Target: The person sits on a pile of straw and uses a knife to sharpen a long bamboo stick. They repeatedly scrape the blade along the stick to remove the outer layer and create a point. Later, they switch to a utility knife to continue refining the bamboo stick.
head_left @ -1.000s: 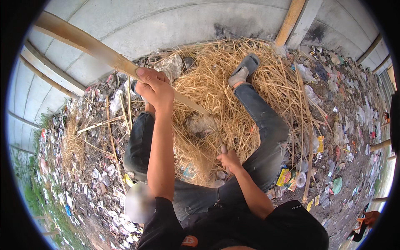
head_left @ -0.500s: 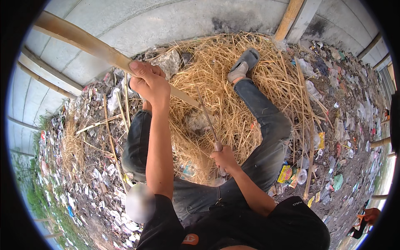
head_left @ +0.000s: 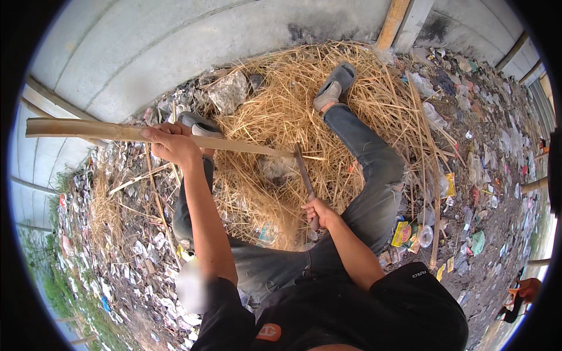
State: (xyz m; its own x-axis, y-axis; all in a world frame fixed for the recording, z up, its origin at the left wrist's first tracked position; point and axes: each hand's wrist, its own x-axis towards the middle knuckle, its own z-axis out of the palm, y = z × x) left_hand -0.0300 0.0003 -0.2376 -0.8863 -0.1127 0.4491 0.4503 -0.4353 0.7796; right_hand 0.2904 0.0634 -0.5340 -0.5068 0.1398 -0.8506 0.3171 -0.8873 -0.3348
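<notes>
In the head view, the left hand (head_left: 172, 142) grips a bamboo strip (head_left: 240, 147) off the left side of the straw (head_left: 345, 131), fingers clamped around it and thumb along the top. The strip lies nearly crosswise: its broad end juts out well left of the straw, while its narrow tip reaches rightward from the fingers to the straw's middle, dipping slightly toward the straw's near side. There the tip meets a knife (head_left: 306, 178), held in the right hand (head_left: 322, 213) at the straw's near side, fingers wrapped firmly around the handle. The blade points toward the straw's far side and crosses the strip's long axis at a steep angle, close to the knife's own end. The right hand is the nearer of the two to that crossing. Whether the thin piece showing just past the blade belongs to the strip or to the straw is impossible to tell. A pale stone (head_left: 278, 169) sits in the middle of the straw, just below the crossing. One sandal (head_left: 338, 81) rests on the far part of the straw; beyond it rises a grey wall (head_left: 234, 29).
</notes>
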